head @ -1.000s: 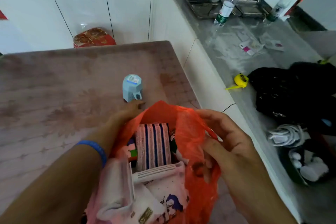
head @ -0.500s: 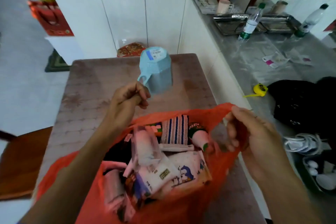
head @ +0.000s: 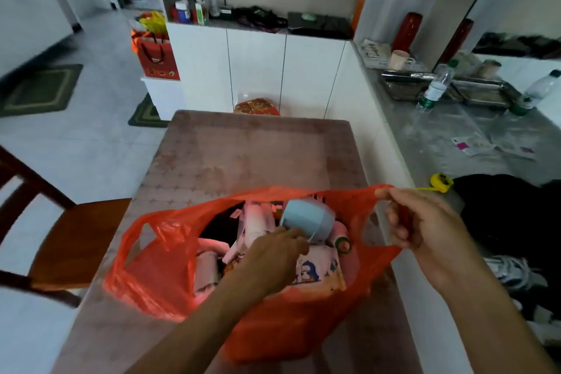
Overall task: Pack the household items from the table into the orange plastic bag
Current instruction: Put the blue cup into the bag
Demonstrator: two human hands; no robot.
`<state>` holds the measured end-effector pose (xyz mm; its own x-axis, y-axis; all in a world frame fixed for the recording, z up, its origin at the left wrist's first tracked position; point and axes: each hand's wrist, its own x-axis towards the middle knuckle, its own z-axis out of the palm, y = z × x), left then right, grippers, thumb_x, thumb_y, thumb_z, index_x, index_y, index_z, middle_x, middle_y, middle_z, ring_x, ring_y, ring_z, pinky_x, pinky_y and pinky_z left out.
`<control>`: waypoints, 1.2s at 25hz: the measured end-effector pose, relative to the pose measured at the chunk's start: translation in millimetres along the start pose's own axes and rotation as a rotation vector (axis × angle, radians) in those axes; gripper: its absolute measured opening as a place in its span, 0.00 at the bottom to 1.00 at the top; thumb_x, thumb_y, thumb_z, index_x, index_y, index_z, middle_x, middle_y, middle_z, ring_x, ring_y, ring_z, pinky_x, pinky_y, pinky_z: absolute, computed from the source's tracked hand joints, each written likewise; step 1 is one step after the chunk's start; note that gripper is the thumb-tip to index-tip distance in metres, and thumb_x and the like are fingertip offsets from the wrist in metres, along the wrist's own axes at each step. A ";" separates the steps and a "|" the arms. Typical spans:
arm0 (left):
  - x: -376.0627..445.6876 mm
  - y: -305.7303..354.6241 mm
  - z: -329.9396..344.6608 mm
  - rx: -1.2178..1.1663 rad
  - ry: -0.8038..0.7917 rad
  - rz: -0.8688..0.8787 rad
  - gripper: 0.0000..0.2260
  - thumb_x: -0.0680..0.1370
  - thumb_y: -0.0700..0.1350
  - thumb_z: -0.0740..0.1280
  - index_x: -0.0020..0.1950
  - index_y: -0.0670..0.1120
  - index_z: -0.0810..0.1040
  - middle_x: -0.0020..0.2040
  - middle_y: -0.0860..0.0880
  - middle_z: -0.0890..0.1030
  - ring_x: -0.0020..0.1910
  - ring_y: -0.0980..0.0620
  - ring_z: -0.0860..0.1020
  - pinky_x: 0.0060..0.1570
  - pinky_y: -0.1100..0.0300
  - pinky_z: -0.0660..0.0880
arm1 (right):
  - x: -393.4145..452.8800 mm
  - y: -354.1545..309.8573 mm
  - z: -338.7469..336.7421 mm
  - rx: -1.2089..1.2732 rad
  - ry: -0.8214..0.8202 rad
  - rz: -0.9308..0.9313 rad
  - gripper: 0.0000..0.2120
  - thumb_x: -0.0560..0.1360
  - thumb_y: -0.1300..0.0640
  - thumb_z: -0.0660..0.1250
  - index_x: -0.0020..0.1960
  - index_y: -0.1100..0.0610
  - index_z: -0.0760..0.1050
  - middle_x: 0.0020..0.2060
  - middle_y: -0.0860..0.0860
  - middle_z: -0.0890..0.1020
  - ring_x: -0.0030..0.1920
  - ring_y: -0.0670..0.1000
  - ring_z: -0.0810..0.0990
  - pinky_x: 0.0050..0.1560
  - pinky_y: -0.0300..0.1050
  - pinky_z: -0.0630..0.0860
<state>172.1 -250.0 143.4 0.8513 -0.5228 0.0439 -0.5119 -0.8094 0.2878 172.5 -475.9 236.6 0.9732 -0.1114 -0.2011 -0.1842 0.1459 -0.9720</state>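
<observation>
Head view: orange plastic bag stands on table, mouth wide open, already quite full of packets and cloths. Left hand inside mouth, fingers pinching handle of blue cup; cup lies tilted on top of contents, near far side. Right hand pinches right bag handle, lifting it to keep mouth open. Table surface beyond bag looks bare.

Advice: keep right handle raised and tight; seat cup into gap between packets before release, so it does not roll out.
</observation>
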 end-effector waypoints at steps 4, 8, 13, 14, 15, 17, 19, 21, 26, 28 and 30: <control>-81.2 -75.2 -29.5 0.072 0.583 -0.572 0.18 0.75 0.53 0.63 0.62 0.47 0.75 0.66 0.44 0.75 0.61 0.42 0.73 0.56 0.47 0.72 | -2.5 7.6 -5.9 -0.069 -0.059 -0.035 0.12 0.80 0.59 0.63 0.42 0.56 0.83 0.24 0.51 0.71 0.22 0.48 0.68 0.23 0.42 0.70; -124.9 -144.3 -53.1 -0.848 0.353 -1.072 0.16 0.78 0.52 0.66 0.55 0.39 0.79 0.51 0.38 0.82 0.54 0.37 0.78 0.53 0.43 0.74 | -2.2 9.9 2.1 -0.016 -0.078 -0.045 0.12 0.79 0.58 0.63 0.39 0.58 0.80 0.24 0.54 0.70 0.21 0.50 0.68 0.21 0.42 0.69; -105.2 -160.1 -98.2 -1.651 0.393 -0.760 0.15 0.77 0.53 0.64 0.38 0.43 0.77 0.22 0.49 0.65 0.20 0.51 0.67 0.29 0.56 0.75 | 4.3 18.6 8.1 0.080 -0.020 -0.110 0.13 0.81 0.58 0.60 0.41 0.59 0.79 0.23 0.52 0.70 0.19 0.47 0.63 0.20 0.36 0.65; -91.1 -155.1 -107.5 -1.696 0.310 -0.716 0.14 0.77 0.51 0.62 0.40 0.42 0.77 0.22 0.50 0.64 0.18 0.52 0.65 0.26 0.59 0.74 | 8.6 19.6 14.0 0.093 -0.033 -0.108 0.13 0.81 0.59 0.59 0.42 0.58 0.79 0.23 0.51 0.70 0.18 0.46 0.62 0.20 0.35 0.63; -72.3 -148.4 -118.5 -1.749 0.243 -0.699 0.14 0.78 0.49 0.59 0.41 0.42 0.77 0.22 0.50 0.64 0.18 0.54 0.63 0.24 0.62 0.72 | 14.9 17.3 20.6 0.084 -0.049 -0.101 0.13 0.82 0.60 0.58 0.43 0.58 0.78 0.24 0.51 0.69 0.19 0.46 0.61 0.20 0.34 0.61; -31.4 -137.0 -146.0 -1.782 0.211 -0.728 0.15 0.82 0.46 0.54 0.39 0.43 0.73 0.23 0.51 0.64 0.18 0.56 0.61 0.24 0.64 0.64 | 35.2 2.6 33.4 0.050 -0.050 -0.091 0.12 0.83 0.61 0.56 0.45 0.59 0.76 0.24 0.51 0.68 0.19 0.45 0.60 0.21 0.35 0.57; -2.7 -132.9 -181.9 -1.724 0.294 -0.776 0.15 0.82 0.43 0.51 0.39 0.44 0.70 0.25 0.52 0.63 0.20 0.57 0.59 0.29 0.63 0.55 | 58.6 -27.6 44.5 0.068 -0.025 -0.092 0.12 0.83 0.62 0.55 0.45 0.60 0.74 0.24 0.50 0.67 0.19 0.44 0.59 0.21 0.35 0.54; 11.3 -134.5 -216.1 -1.641 0.366 -0.763 0.14 0.82 0.40 0.50 0.41 0.43 0.71 0.27 0.52 0.63 0.23 0.57 0.59 0.31 0.62 0.53 | 78.3 -61.5 51.9 0.134 -0.004 -0.118 0.12 0.83 0.62 0.55 0.43 0.61 0.73 0.22 0.49 0.67 0.18 0.44 0.59 0.21 0.34 0.53; 27.4 -146.3 -252.0 -1.455 0.464 -0.696 0.12 0.81 0.38 0.52 0.48 0.41 0.75 0.26 0.51 0.73 0.21 0.56 0.69 0.25 0.64 0.66 | 109.6 -90.9 66.0 0.097 0.003 -0.115 0.12 0.81 0.63 0.56 0.42 0.61 0.75 0.20 0.48 0.70 0.17 0.43 0.60 0.19 0.32 0.56; 41.5 -153.3 -241.3 -1.362 0.454 -0.744 0.11 0.81 0.36 0.52 0.48 0.41 0.74 0.28 0.48 0.72 0.23 0.54 0.70 0.23 0.65 0.67 | 123.2 -80.7 78.5 -0.083 0.012 -0.048 0.12 0.80 0.64 0.59 0.41 0.60 0.76 0.20 0.49 0.71 0.17 0.45 0.63 0.19 0.35 0.62; 54.2 -160.0 -220.6 -1.269 0.408 -0.788 0.10 0.82 0.35 0.52 0.47 0.42 0.71 0.31 0.46 0.69 0.27 0.51 0.67 0.26 0.62 0.64 | 135.8 -61.0 89.5 -0.269 0.039 0.027 0.10 0.78 0.66 0.63 0.39 0.60 0.76 0.23 0.52 0.71 0.19 0.48 0.66 0.23 0.40 0.68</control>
<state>325.5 -89.8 310.7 0.9299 0.1892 -0.3155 0.3166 0.0254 0.9482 328.3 -412.0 279.4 0.9624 -0.1492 -0.2271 -0.2452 -0.1167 -0.9624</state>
